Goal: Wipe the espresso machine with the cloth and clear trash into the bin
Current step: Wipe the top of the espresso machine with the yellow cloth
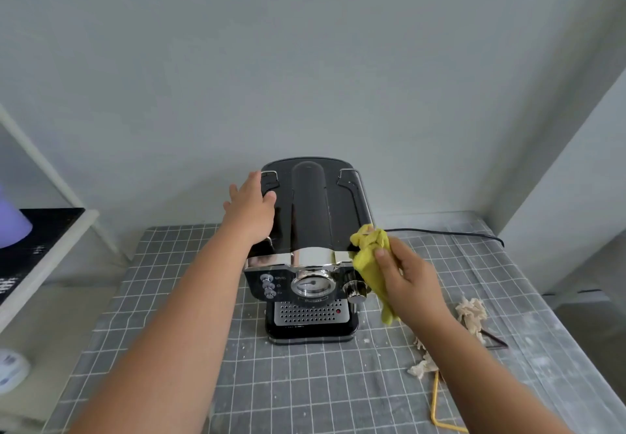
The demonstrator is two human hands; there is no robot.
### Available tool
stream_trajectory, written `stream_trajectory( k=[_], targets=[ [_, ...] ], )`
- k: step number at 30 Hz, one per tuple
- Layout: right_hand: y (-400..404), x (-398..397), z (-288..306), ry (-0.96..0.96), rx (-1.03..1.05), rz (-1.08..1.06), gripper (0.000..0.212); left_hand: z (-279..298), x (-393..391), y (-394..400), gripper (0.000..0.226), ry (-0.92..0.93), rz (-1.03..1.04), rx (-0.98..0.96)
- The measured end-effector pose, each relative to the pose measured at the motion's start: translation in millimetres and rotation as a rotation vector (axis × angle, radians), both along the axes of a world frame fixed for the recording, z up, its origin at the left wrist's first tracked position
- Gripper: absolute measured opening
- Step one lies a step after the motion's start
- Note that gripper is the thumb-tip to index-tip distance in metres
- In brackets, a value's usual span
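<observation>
Hands reach forward over a table (189, 301) covered in a grey cloth with a white grid. A black and chrome espresso machine (310, 230) stands on it near the back wall, its dial, buttons and perforated drip tray facing the person. The left hand (250, 205) lies on the top left side of the machine, fingers straight and spread, palm down, holding nothing. The right hand (408, 278) grips a bunched yellow cloth (369, 264), thumb and fingers curled around it, and presses the cloth against the upper right front corner of the machine, just above the chrome knob (354, 288). A tail of the cloth hangs down below the hand beside the machine's right side.

To the right of the machine, on the table, lie scraps of crumpled pale paper (472, 313), with more of them nearer the right forearm. A dark thin stick pokes out from under the scraps, and a yellow straw (435, 403) lies bent near the table's front edge. A black power cord (447, 232) runs from behind the machine toward the right. Small white crumbs are scattered over the table. On the left stands a white shelf (44, 257) with a purple object (12, 222) on it.
</observation>
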State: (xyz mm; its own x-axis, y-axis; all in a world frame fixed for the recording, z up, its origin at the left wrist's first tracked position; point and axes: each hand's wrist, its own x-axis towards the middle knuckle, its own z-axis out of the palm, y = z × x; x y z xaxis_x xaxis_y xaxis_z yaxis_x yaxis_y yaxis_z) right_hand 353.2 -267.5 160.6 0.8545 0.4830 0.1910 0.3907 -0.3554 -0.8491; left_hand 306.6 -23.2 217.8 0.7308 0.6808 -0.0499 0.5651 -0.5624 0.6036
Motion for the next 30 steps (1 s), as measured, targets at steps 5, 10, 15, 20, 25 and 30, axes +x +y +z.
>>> stream_trajectory(
  k=[5, 10, 15, 20, 25, 30],
  targets=[
    [7.4, 35.0, -6.9, 0.091, -0.031, 0.032, 0.041, 0.9, -1.0, -1.1, 0.049, -0.015, -0.001, -0.02],
    [10.0, 56.2, 0.6, 0.242, -0.003, 0.211, 0.043, -0.3, -0.8, 0.6, 0.049, -0.017, 0.005, -0.023],
    [-1.9, 42.0, -6.1, 0.322, 0.169, 0.387, 0.039, -1.0, -0.1, -0.2, 0.051, 0.005, 0.021, -0.01],
    [12.6, 65.8, 5.3, 0.203, 0.058, 0.282, 0.027, -1.6, 2.7, 1.2, 0.053, 0.017, 0.014, 0.006],
    [41.5, 112.1, 17.1, 0.087, -0.166, 0.276, 0.042, -5.0, 4.6, 7.4, 0.055, 0.053, 0.007, 0.002],
    [64.2, 139.2, 22.5, -0.009, -0.35, 0.167, 0.024, -7.4, 5.2, 9.2, 0.061, 0.082, 0.018, -0.007]
  ],
)
